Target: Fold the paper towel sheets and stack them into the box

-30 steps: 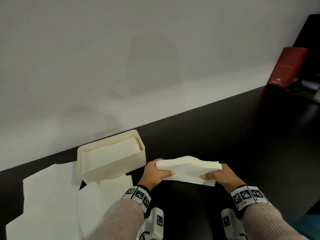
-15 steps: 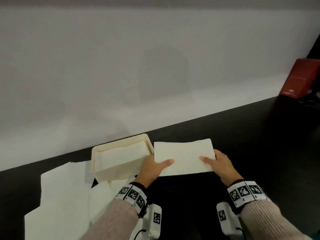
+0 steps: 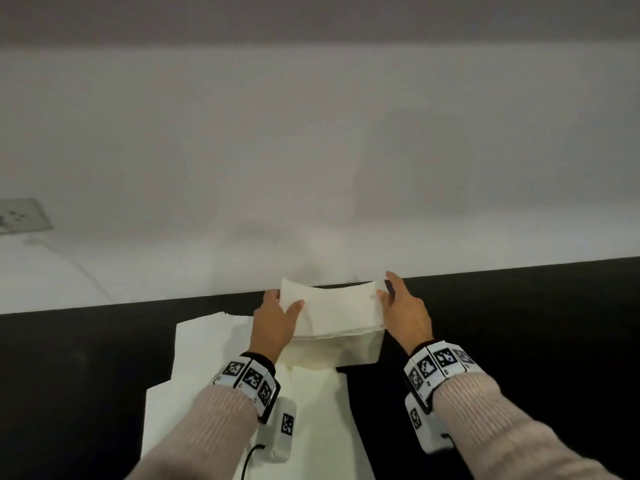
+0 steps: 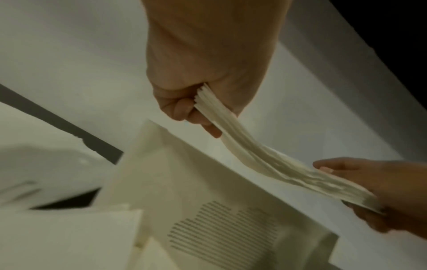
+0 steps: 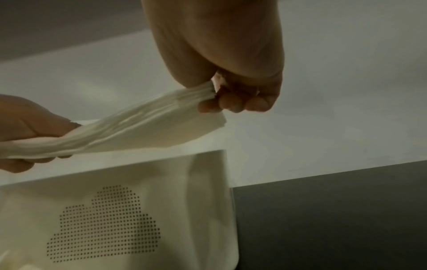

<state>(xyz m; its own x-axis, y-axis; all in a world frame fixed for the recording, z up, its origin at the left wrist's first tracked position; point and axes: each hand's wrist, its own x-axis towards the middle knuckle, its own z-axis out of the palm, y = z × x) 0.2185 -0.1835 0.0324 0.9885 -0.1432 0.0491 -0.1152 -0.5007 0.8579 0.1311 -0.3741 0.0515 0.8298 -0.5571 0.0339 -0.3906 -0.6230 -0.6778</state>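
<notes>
Both hands pinch the folded towel stack [image 3: 334, 311] by its ends, left hand [image 3: 273, 323] and right hand [image 3: 405, 311], just above the box [image 3: 360, 351] (stack sags mid-span).

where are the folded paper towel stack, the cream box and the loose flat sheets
folded white paper towel stack [image 3: 337, 311]: head view, middle of its top face
cream plastic box with dotted cloud pattern [image 5: 129, 215]: right wrist view, perforated side wall
loose flat white paper towel sheets [image 3: 207, 358]: head view, bare part left of the left hand
</notes>
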